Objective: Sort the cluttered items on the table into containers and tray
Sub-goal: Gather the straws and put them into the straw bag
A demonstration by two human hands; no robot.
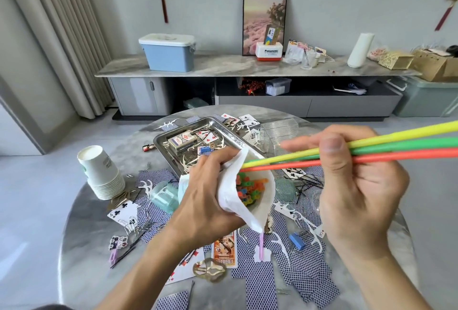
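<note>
My left hand grips a white paper bag above the table's middle; several coloured straw ends show in its open mouth. My right hand pinches three long straws, yellow, green and orange, between thumb and fingers. Their left tips lie at the bag's mouth and their other ends run off the right edge. Behind the bag sits a steel tray holding a card box, cards and clips. A clear ribbed container stands right of the tray.
A stack of paper cups lies tilted at the left. Playing cards, hairpins, a blue clip, a gold hair clip, white floss picks and small glass cups cover the round marble table. A cabinet stands behind.
</note>
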